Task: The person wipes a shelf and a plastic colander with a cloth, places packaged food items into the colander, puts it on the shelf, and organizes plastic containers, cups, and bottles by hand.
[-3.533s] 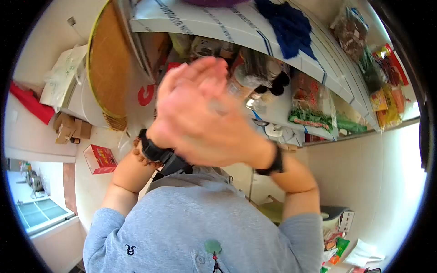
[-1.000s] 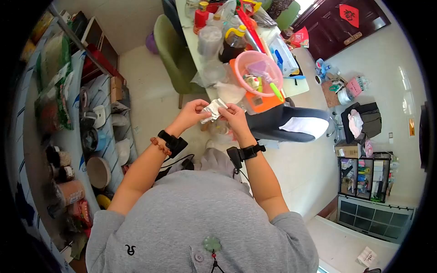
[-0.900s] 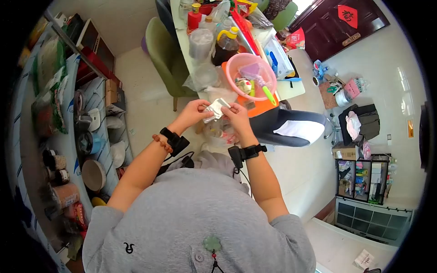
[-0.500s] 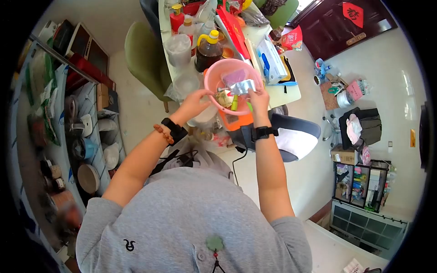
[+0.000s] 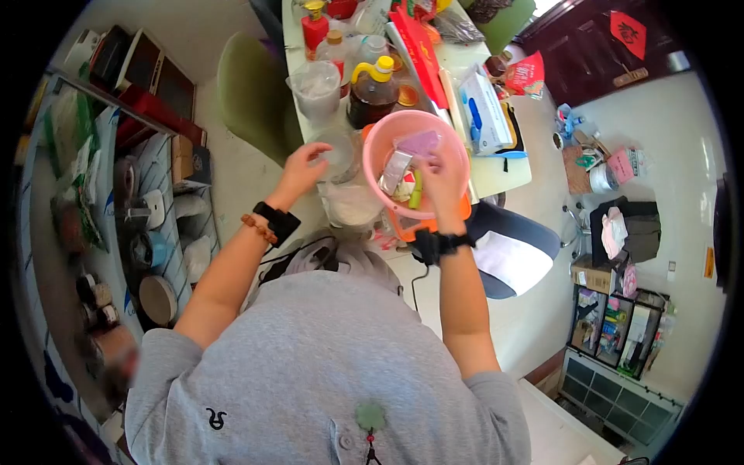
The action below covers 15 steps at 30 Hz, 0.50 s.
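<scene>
A round pink basin [image 5: 375, 191] sits at the near edge of the table, above something orange. In it lie a silver packet [image 5: 396, 172], a flat purple piece [image 5: 418, 145], and some green and whitish scraps [image 5: 416, 190]. My right hand [image 5: 444, 186] reaches over the basin's right side, its fingertips close to the purple piece; blur hides whether they grip anything. Off the basin's left side, my left hand [image 5: 301, 175] is empty, fingers bent and apart, beside a clear plastic container [image 5: 339, 153].
Behind the basin stand a dark bottle with a yellow cap [image 5: 372, 94], a clear tub [image 5: 316, 91] and a red pump bottle [image 5: 314, 29]. A blue-white box [image 5: 486, 116] lies to the right. A green chair [image 5: 252, 101] and a grey chair [image 5: 511, 252] flank the table.
My left hand has left the basin's rim and moved left. The silver packet, earlier at my right fingers, now lies further left in the basin. The view has shifted slightly.
</scene>
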Available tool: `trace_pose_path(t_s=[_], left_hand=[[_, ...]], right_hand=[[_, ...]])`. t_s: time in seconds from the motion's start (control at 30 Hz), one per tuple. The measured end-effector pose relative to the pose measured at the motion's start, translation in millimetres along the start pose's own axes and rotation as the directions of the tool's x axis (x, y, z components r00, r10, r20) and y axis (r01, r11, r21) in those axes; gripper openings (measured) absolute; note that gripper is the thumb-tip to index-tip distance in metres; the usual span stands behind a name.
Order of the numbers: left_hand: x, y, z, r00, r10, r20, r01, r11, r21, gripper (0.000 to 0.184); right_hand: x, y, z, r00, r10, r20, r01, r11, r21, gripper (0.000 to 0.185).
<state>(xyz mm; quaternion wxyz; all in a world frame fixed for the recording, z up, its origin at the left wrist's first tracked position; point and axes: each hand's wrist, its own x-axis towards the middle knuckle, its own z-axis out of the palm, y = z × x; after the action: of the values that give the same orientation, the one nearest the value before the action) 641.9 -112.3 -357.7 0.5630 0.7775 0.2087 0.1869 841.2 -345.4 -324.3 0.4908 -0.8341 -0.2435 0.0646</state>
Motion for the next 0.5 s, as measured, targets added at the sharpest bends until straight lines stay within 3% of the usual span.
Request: trace_pose_path(t_s=[0.07,0.1,0.13,0.23,0.33,0.5], left_hand=[[-8,-21,-28,0.996,-0.078,-0.035,0.077,0.997,-0.022,0.028],[-15,-31,-39,0.992,-0.122,-0.044,0.120,0.992,-0.037,0.029],[-19,-40,-45,0.985,-0.163,-0.051,0.161,0.986,-0.053,0.031],[-22,-80,-40,0.970,-0.236,-0.051,0.232,0.970,-0.073,0.039],[-9,-104,-15,0.925,-0.366,-0.099,0.365,0.931,-0.028,0.052],[22,-116,10,0.925,-0.351,-0.148,0.370,0.921,0.126,0.063]], right_hand=[[-11,-20,-42,0.993,0.056,-0.102,-0.067,0.992,-0.104,0.031],[-15,-4,-57,0.989,-0.009,-0.150,-0.006,0.995,-0.099,0.030],[-17,9,-71,0.983,0.032,-0.183,-0.066,0.981,-0.183,0.029],[-22,46,-78,0.960,0.269,-0.074,-0.279,0.918,-0.281,0.041],[-23,68,-60,0.958,0.277,-0.072,-0.284,0.951,-0.126,0.054],[-25,66,-65,0.926,0.357,-0.124,-0.366,0.929,-0.057,0.050]])
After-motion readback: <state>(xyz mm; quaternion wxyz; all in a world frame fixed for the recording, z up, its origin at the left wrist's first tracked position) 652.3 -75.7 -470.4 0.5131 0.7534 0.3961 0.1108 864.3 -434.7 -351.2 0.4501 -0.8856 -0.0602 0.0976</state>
